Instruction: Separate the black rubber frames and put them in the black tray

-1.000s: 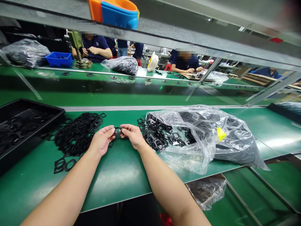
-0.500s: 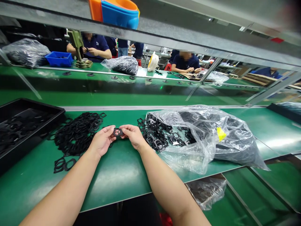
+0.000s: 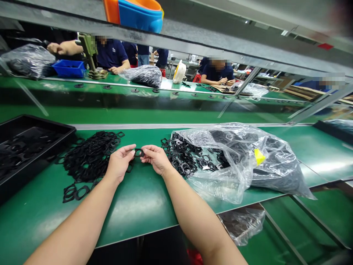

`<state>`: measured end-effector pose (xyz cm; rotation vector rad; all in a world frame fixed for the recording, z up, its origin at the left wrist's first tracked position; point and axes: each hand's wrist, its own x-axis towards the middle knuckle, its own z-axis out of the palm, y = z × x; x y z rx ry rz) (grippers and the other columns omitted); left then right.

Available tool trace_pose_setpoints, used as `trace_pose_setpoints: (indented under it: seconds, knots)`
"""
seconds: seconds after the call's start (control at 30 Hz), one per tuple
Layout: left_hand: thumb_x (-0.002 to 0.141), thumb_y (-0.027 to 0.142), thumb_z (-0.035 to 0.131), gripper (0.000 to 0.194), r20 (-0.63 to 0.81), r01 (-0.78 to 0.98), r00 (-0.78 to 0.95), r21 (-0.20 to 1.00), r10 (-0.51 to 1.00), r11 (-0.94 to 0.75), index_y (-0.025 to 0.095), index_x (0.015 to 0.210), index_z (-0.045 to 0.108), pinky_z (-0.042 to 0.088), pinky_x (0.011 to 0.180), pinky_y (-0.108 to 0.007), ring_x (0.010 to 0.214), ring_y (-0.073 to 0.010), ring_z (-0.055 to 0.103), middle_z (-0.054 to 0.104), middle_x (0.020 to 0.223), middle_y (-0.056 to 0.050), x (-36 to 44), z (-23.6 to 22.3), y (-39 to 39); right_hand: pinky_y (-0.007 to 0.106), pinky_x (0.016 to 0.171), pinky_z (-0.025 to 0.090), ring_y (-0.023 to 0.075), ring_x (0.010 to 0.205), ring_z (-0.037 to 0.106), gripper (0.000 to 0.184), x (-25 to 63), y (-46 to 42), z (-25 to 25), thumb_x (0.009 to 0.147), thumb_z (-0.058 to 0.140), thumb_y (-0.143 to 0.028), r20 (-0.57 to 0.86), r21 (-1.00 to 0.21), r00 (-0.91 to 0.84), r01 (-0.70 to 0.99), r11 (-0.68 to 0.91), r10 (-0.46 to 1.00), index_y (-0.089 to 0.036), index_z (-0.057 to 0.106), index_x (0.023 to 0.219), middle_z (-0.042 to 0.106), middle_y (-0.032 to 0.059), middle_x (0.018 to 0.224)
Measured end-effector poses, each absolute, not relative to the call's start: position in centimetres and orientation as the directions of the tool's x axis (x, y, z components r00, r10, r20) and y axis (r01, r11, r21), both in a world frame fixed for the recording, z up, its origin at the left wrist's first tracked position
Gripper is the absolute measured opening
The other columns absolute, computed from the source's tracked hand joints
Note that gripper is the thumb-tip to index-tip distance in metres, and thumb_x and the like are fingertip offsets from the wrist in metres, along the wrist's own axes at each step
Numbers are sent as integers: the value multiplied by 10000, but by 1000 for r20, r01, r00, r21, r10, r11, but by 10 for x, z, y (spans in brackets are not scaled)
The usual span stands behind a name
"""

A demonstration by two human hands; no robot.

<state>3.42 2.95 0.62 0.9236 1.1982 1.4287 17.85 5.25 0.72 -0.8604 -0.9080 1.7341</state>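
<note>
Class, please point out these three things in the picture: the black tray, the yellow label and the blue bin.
Black tray (image 3: 35, 167): head view, outer side wall.
Yellow label (image 3: 259, 157): head view, its middle.
Blue bin (image 3: 68, 70): head view, front wall.

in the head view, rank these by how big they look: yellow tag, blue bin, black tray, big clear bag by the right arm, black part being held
1. big clear bag
2. black tray, cut off by the picture edge
3. blue bin
4. yellow tag
5. held black part, partly covered by fingers
</note>
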Motion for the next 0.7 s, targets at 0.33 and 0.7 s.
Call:
trace_pose_setpoints:
  seconds: [0.33,0.7]
  knots:
    - [741,383,692,296,-216,-456,211,841,953,291,119,874,683,519,669,-291,700,-170,658,704,794,-80,34,12,23,151,320,308,46,358,461,385,178,51,10,662,722,-502,-127,-928,-199,-322,-187,972,-162,541,656,566,-43,502]
    - [754,214,662,106,-268,-573,212,745,940,342,126,812,673,542,618,-275,619,-134,627,674,724,-34,33,14,24,244,638,486,137,808,578,64,177,45,10,742,685,-225,573,-808,-60,124,576,817,-219,694,805,608,30,839]
